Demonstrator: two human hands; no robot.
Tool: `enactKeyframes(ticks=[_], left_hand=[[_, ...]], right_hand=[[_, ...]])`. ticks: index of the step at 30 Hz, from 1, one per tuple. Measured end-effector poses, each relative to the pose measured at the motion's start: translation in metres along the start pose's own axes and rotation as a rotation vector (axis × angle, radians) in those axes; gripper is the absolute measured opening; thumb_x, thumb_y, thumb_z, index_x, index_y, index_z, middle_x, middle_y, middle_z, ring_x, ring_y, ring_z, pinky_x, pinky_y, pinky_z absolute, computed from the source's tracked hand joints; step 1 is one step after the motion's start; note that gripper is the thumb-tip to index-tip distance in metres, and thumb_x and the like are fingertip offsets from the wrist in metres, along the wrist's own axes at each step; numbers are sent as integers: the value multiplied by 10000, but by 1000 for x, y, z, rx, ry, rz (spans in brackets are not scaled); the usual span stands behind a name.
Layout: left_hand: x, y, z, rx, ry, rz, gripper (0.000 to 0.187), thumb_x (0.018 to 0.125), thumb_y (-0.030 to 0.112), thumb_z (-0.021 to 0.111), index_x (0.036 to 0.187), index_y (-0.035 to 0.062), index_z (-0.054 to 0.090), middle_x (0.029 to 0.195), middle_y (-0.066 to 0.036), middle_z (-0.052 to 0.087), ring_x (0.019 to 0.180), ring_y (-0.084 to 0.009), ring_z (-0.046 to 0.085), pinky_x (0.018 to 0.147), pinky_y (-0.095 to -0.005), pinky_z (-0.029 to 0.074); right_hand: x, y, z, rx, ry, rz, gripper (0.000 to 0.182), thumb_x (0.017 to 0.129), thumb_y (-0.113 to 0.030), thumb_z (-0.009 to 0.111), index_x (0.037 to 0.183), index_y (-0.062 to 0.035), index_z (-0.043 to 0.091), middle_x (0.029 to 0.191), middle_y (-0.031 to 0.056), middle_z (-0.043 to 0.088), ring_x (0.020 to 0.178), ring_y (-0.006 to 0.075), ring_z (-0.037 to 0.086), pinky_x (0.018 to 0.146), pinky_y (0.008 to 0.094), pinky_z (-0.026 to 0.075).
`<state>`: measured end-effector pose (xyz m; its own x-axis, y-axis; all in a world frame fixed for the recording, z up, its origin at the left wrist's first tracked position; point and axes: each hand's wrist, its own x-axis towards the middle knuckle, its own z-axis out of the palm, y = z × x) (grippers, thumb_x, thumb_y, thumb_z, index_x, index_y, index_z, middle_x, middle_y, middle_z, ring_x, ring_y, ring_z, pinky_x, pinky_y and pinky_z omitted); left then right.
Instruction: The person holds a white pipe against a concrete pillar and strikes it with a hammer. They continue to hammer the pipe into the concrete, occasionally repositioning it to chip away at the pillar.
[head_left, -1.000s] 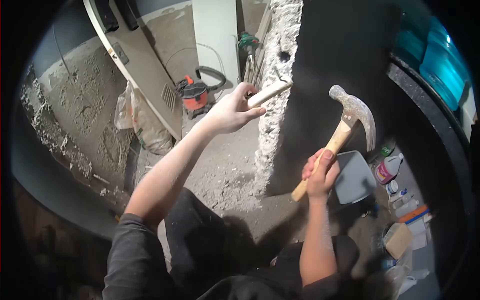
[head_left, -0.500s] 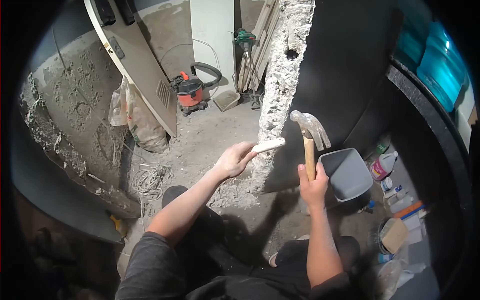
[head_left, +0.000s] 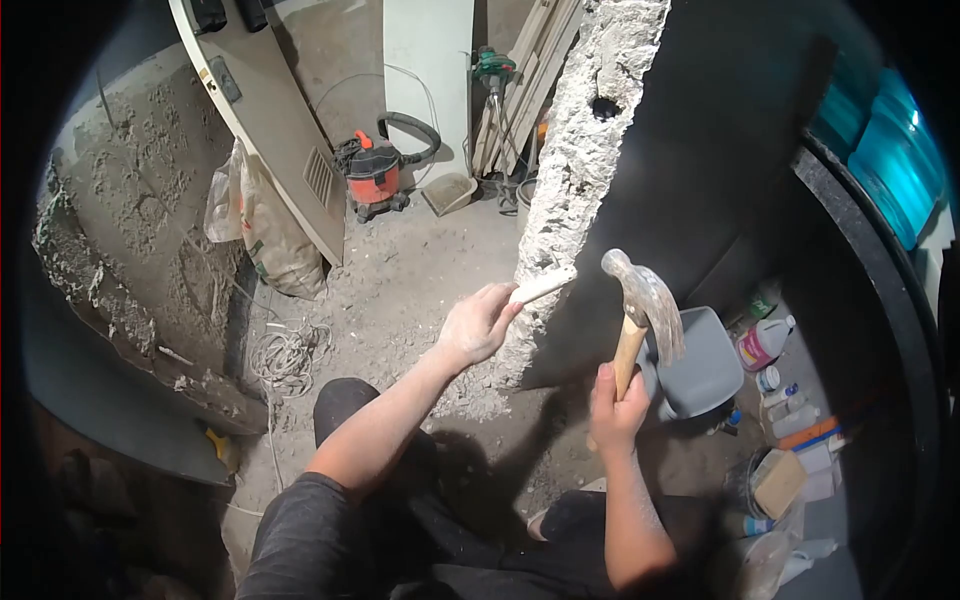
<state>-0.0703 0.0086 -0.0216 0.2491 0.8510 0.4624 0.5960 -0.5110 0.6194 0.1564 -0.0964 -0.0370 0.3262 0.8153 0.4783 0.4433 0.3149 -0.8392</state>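
Observation:
My left hand (head_left: 480, 325) is closed around a short, whitish, dust-coated chisel (head_left: 545, 285). Its outer end points up and to the right, overlapping the rough, chipped edge of the wall (head_left: 570, 190). My right hand (head_left: 618, 410) grips the wooden handle of a claw hammer (head_left: 645, 300). The metal hammer head is raised to the right of the chisel, apart from it, with its claw turned right. Dust whitens both hands and forearms.
Rubble (head_left: 470, 395) lies at the wall's foot. A grey bin (head_left: 705, 365) stands behind the hammer, with bottles (head_left: 765, 340) further right. At the back left are a red vacuum cleaner (head_left: 375, 185), a dustpan (head_left: 450, 193), a sack (head_left: 280, 240) and a coiled cable (head_left: 285, 360).
The hammer has tilted, its head turning clockwise and shifting slightly right and down in view. My left hand keeps the chisel near the wall edge. The camera view has shifted a little.

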Motion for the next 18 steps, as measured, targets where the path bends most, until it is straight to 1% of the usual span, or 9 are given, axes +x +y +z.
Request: enactKeyframes(ticks=[2,7,10,11,13,15,16,17,18], left_hand=[[-2,7,7,2,8,-55,299,970,273,542,1171,56,584,1020,-162,645,918,-365,631,774,-444,503],[-1,14,14,8,102,-45,272,960,237,561,1155,48,586,929,-159,658,832,-359,651,708,-436,514],[-3,18,23,28,171,-42,259,951,224,575,1138,46,593,881,-157,662,777,-353,657,667,-426,519],[-3,19,25,16,218,-30,253,946,219,583,1128,45,598,865,-157,663,751,-351,657,647,-421,519],[-2,19,26,7,210,-46,253,946,224,584,1123,45,601,871,-157,663,755,-349,659,650,-419,520],[-4,19,29,-4,192,-60,254,946,230,584,1118,45,605,877,-157,664,760,-347,660,652,-417,522],[-4,16,32,15,204,-48,254,946,233,584,1117,45,606,884,-155,665,755,-341,661,651,-413,524],[-2,14,32,35,219,-31,255,947,235,584,1116,46,607,891,-153,667,749,-336,663,650,-410,526],[-3,15,31,26,202,-50,261,945,239,586,1119,45,607,888,-150,665,728,-323,660,644,-408,524]], right_hand=[[-11,15,3,221,-53,122,321,956,-291,613,863,7,538,680,53,553,607,128,530,556,293,427],[-24,11,11,431,-103,77,312,986,-288,548,897,6,492,774,51,529,636,99,490,559,246,403],[-23,1,18,496,-58,-166,466,994,-455,480,945,7,436,769,80,474,634,147,463,580,272,414],[-22,12,26,484,-19,-267,439,999,-430,474,954,4,429,776,89,471,638,157,465,591,274,413],[-23,27,39,510,17,-252,368,1001,-372,488,911,-17,446,750,66,472,616,153,457,576,270,402],[-22,55,42,198,-99,-166,330,997,-316,513,871,-14,477,699,66,510,587,183,493,556,305,415],[-22,52,45,-26,-106,-4,327,989,-288,538,847,4,500,655,78,548,579,209,539,550,351,432],[-23,66,48,-125,-83,-28,364,987,-308,540,870,35,502,653,114,574,599,223,576,567,385,445],[-25,62,46,-120,-79,12,366,990,-315,534,863,26,500,656,102,565,585,209,558,554,369,438]])
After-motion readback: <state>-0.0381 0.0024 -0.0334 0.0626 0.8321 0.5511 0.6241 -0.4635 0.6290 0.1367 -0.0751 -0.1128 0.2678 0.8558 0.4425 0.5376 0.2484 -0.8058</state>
